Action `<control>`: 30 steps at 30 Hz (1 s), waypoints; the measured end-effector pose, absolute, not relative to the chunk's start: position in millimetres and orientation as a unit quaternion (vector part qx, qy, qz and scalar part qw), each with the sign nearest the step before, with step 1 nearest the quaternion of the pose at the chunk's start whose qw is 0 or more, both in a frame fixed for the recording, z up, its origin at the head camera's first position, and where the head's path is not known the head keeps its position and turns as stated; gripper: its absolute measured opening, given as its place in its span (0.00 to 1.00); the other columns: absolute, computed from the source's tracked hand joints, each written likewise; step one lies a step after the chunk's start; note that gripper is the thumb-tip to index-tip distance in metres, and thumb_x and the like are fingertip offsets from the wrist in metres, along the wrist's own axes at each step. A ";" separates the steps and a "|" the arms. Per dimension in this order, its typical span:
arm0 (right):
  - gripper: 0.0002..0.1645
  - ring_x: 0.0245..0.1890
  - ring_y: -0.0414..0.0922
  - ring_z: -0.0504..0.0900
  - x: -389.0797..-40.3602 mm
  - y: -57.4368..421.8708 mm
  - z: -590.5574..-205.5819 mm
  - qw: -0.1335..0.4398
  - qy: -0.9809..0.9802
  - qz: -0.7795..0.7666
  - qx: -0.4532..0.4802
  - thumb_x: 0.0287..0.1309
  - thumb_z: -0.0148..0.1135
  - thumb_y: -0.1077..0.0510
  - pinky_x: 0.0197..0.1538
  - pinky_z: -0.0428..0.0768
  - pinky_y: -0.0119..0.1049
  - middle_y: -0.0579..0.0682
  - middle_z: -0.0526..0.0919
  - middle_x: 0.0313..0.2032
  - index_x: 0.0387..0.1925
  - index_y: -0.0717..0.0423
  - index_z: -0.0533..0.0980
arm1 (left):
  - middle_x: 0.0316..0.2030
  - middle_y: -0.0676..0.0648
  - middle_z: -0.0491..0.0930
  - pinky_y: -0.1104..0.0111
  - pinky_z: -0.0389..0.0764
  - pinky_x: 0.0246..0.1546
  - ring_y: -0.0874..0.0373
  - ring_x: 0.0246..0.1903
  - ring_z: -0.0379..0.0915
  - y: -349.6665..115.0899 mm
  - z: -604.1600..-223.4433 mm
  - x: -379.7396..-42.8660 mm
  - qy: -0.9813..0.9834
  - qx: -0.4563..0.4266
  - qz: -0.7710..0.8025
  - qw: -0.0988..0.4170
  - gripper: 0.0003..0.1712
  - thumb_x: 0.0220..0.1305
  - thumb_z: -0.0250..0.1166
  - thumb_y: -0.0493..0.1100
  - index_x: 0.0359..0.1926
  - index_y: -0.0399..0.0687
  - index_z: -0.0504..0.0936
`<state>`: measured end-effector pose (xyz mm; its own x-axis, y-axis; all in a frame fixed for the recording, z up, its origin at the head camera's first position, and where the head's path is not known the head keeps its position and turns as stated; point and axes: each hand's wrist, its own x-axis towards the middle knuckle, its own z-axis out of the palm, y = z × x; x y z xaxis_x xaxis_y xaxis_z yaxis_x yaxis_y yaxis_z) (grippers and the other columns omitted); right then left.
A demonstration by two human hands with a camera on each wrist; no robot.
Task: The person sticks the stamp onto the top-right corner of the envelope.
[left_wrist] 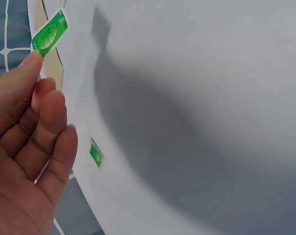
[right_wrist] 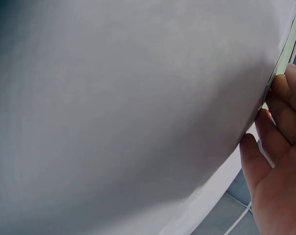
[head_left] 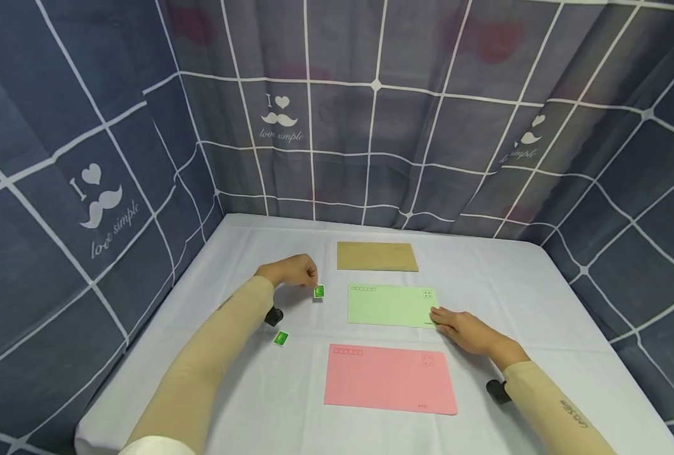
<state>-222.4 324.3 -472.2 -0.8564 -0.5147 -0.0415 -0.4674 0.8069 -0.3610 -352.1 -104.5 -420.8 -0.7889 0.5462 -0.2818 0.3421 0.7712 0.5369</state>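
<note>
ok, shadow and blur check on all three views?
Left wrist: soft, broad shadow on the white cloth; loose stamp blurred, the one pinched by the left hand sharper. Right wrist: soft shadow reaching toward the right hand, top-left corner dark. Head: soft shadows beside the sleeves, no harsh glare on the pink envelope.

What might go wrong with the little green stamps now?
The held stamp might slip, because the left hand pinches it only by one end.

The green envelope may slide or turn if bumped, since the right hand touches it only at its right edge.

The loose stamp could get brushed aside, as it lies near the left sleeve in the head view.
</note>
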 end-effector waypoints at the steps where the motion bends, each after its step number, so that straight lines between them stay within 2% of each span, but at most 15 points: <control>1: 0.25 0.70 0.64 0.66 -222.7 324.4 -472.1 0.068 0.948 -0.172 -0.259 0.72 0.54 0.61 0.68 0.67 0.60 0.64 0.69 0.69 0.67 0.66 0.70 | 0.23 0.49 0.76 0.70 0.67 0.29 0.61 0.26 0.65 -102.2 -419.6 -353.4 0.915 0.246 0.234 0.216 0.10 0.64 0.69 0.41 0.31 0.37 0.84; 11: 0.25 0.70 0.64 0.66 -224.4 323.8 -471.7 0.065 0.949 -0.167 -0.258 0.72 0.54 0.61 0.68 0.67 0.59 0.64 0.69 0.69 0.67 0.66 0.70 | 0.21 0.54 0.74 0.70 0.65 0.30 0.61 0.25 0.64 -79.3 -405.4 -363.7 0.908 0.263 0.238 0.224 0.13 0.64 0.68 0.42 0.37 0.31 0.85; 17: 0.25 0.70 0.64 0.67 -221.9 322.8 -470.8 0.066 0.949 -0.169 -0.256 0.72 0.53 0.61 0.68 0.67 0.59 0.64 0.69 0.69 0.67 0.66 0.70 | 0.23 0.53 0.74 0.70 0.64 0.30 0.62 0.26 0.65 -65.6 -402.3 -360.9 0.905 0.266 0.238 0.233 0.15 0.65 0.68 0.42 0.39 0.29 0.85; 30: 0.25 0.69 0.63 0.68 -219.7 324.8 -478.1 0.061 0.950 -0.172 -0.253 0.72 0.54 0.59 0.68 0.67 0.58 0.62 0.71 0.68 0.66 0.64 0.71 | 0.21 0.52 0.73 0.71 0.65 0.29 0.62 0.24 0.65 -36.2 -407.6 -358.2 0.888 0.289 0.254 0.251 0.15 0.64 0.68 0.40 0.40 0.28 0.84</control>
